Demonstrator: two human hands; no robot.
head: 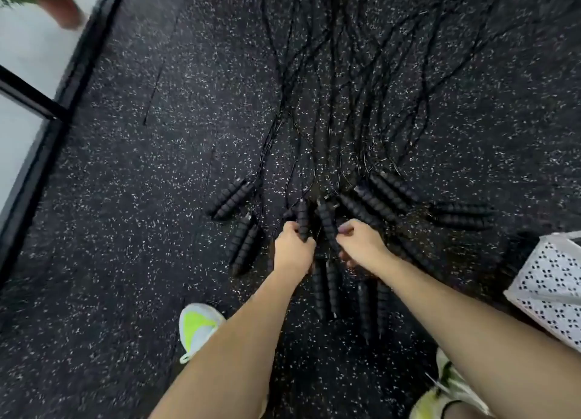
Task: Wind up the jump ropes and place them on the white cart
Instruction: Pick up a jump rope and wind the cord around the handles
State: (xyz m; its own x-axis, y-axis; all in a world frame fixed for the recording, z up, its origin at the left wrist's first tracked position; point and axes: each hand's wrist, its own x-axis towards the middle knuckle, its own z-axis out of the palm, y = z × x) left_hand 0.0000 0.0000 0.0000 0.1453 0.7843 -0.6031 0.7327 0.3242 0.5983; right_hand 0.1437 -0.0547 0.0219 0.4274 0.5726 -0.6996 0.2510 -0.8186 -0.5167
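Several black jump ropes lie on the speckled floor, their ribbed handles [380, 195] fanned out in pairs and their thin cords [330, 72] running away from me. My left hand [294, 250] grips one ribbed handle [302, 219] near the middle of the pile. Just to its right, my right hand [361, 242] grips another handle [327, 222]. A corner of the white perforated cart [553, 286] shows at the right edge.
Dark rubber floor [157, 230] with white flecks stretches all around. A black-framed glass wall [47, 104] runs along the left, with a potted plant [59, 6] behind it. My two white and yellow shoes [198, 327] [446, 390] stand at the bottom.
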